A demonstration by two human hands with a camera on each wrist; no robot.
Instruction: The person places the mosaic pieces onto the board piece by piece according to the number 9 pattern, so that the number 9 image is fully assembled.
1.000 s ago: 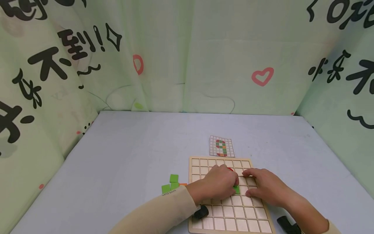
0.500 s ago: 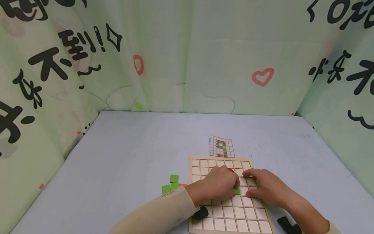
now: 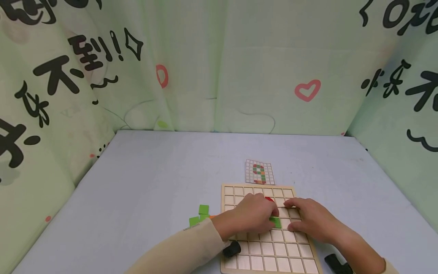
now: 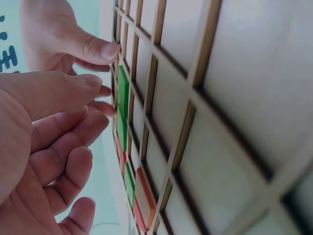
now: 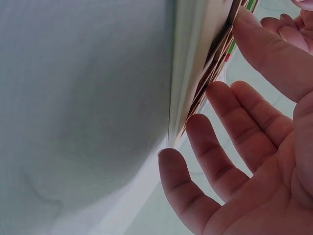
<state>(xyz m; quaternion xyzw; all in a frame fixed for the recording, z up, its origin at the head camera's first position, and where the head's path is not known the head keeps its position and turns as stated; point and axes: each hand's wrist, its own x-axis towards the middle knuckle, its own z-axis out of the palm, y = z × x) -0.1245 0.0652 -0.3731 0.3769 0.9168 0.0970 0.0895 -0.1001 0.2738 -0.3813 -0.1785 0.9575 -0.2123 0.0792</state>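
Right hand likely braces the board at its edge.
Grips hold nothing: left hand loosely parted beside a green tile, right spread.

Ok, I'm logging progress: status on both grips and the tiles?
Left grip empty, over grid board. Right grip open at board's right edge. Some tiles on board; left grip partly blocks head view.

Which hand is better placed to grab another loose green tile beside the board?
Probably the left hand: the loose green tiles lie on its side of the board, and it looks empty. The right hand is farther off.
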